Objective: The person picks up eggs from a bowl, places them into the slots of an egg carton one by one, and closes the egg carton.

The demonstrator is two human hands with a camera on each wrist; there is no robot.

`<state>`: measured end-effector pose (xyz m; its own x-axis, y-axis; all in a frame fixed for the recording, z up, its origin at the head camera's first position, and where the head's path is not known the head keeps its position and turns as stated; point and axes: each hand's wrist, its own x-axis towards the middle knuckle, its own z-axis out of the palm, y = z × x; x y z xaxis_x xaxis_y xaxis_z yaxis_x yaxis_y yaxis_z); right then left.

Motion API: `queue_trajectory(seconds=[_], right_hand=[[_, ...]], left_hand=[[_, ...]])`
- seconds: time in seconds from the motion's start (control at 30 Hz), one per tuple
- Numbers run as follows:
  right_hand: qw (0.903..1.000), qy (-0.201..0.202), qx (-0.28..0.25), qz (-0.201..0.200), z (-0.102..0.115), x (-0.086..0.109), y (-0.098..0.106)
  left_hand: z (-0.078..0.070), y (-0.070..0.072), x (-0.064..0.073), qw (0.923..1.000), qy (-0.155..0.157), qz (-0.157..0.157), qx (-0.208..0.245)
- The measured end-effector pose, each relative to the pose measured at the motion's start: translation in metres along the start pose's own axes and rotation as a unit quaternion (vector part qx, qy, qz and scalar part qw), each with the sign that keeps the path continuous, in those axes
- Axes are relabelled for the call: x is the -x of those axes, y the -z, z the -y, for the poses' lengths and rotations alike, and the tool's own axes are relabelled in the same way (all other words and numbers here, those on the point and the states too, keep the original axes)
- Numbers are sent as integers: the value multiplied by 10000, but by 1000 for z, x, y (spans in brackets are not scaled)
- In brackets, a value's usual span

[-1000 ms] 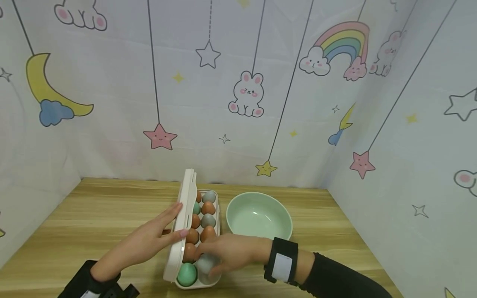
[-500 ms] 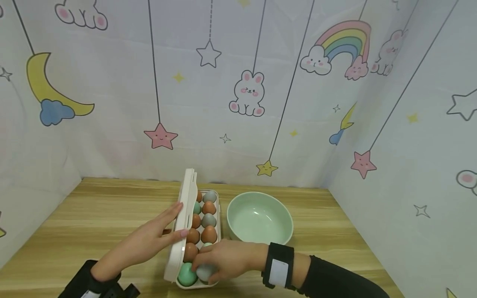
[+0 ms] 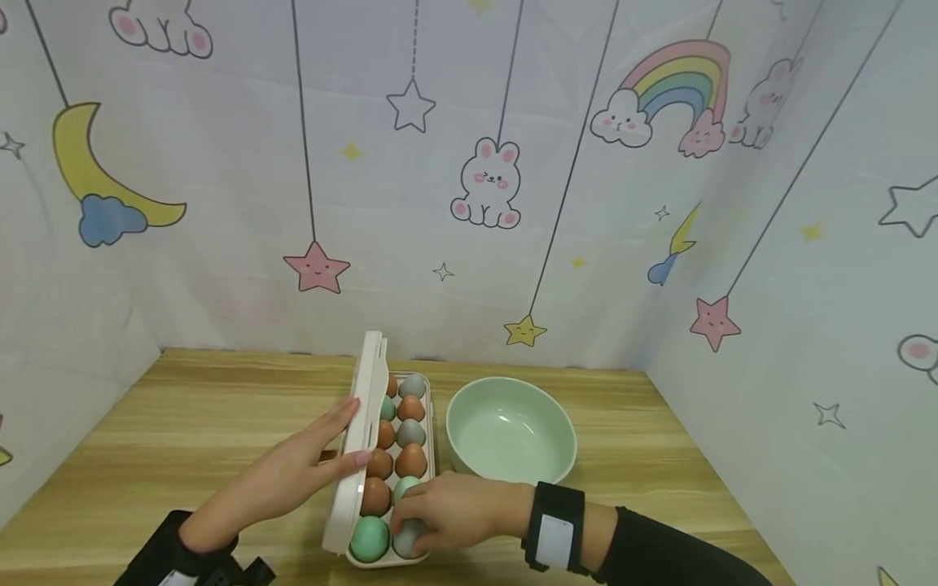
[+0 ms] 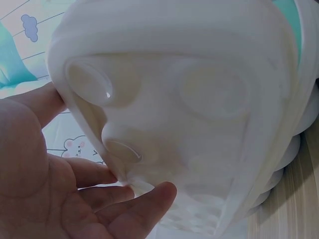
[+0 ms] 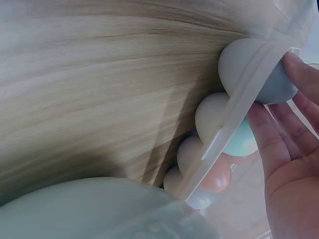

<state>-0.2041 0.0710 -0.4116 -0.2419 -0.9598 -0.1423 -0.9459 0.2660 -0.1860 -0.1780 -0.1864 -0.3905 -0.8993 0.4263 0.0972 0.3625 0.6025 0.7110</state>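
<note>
A white egg carton (image 3: pixel 429 407) lies lengthwise with its lid (image 3: pixel 350 480) tilted up on the left. My left hand (image 3: pixel 308 468) rests its thumb and fingertips against the lid; in the left wrist view the fingers (image 4: pixel 144 206) are spread over the lid's outer face (image 4: pixel 164 114). At the near right cell, my right hand (image 3: pixel 458 509) pinches a grey egg (image 5: pixel 244 64) between thumb and fingers, the egg sitting low in the cell. Beside it are a green egg (image 3: pixel 369 540) on the left and a pale green egg (image 3: pixel 406 487) behind, partly covered by the hand.
Several brown and grey eggs, such as a brown egg (image 3: pixel 410 461), fill the rows farther back. A pale green bowl (image 3: pixel 506 468) stands right of the carton, just behind my right forearm. The wooden table (image 3: pixel 242 399) meets a printed cloth wall (image 3: pixel 396 301) at the back.
My right hand has lowered the grey egg into the near right cell, then shifted slightly right, uncovering more of the pale green egg. The left hand and lid have stayed put.
</note>
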Motion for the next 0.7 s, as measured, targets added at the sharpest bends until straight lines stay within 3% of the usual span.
queue_trajectory(seconds=[0.7], right_hand=[[9991, -141, -259, -300, 1, 6, -5]], left_hand=[[-4, -1, -2, 10000, -16, -30, -25]])
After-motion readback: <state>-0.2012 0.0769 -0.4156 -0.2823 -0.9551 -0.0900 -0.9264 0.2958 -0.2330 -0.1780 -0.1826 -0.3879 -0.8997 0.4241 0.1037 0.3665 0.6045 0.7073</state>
